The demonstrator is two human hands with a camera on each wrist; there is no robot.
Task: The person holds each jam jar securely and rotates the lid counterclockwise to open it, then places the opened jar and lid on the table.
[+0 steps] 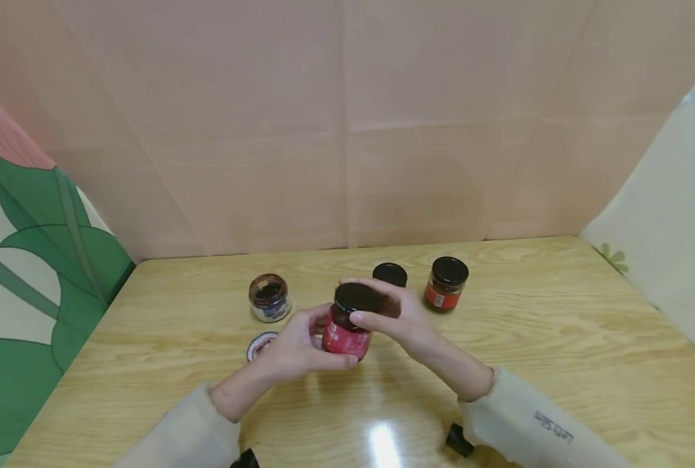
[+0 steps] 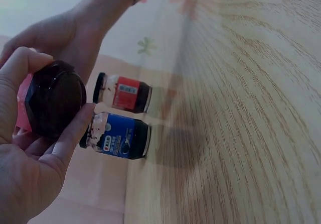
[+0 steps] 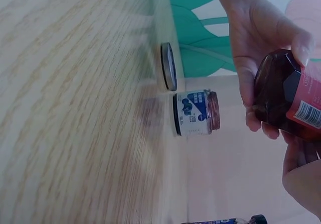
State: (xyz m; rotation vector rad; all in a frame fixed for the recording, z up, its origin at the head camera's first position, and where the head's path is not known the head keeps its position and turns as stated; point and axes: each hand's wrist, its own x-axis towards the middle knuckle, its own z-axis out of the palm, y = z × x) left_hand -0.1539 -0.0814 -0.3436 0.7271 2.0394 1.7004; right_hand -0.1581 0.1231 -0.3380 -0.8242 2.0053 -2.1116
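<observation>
Pale sleeves (image 1: pixel 177 429) are seen nearest the head camera, and beyond their cuffs a red-labelled jar (image 1: pixel 346 339) is held by both hands, clear of the wooden table (image 1: pixel 558 312). Its body is gripped by the left hand (image 1: pixel 300 348), with the thumb laid along the lower front and the fingers curled behind. Its top is clasped by the right hand (image 1: pixel 396 315), the fingers passed behind the dark lid (image 1: pixel 357 296) and the thumb pressed at the front, near the lid's lower edge; whether the lid is being turned cannot be told. Judged by the lids, only one jar has been opened so far: the open jar (image 1: pixel 269 299) is set upright on the table to the left, and a loose lid (image 1: pixel 261 344) is laid just in front of it. The jar in the hands is not yet uncapped. Lids are also seen on the blue-labelled jar (image 2: pixel 120 136) and the second red-labelled jar (image 1: pixel 445 286), which are stood side by side, slightly apart, beyond the right hand; neither is being touched.
</observation>
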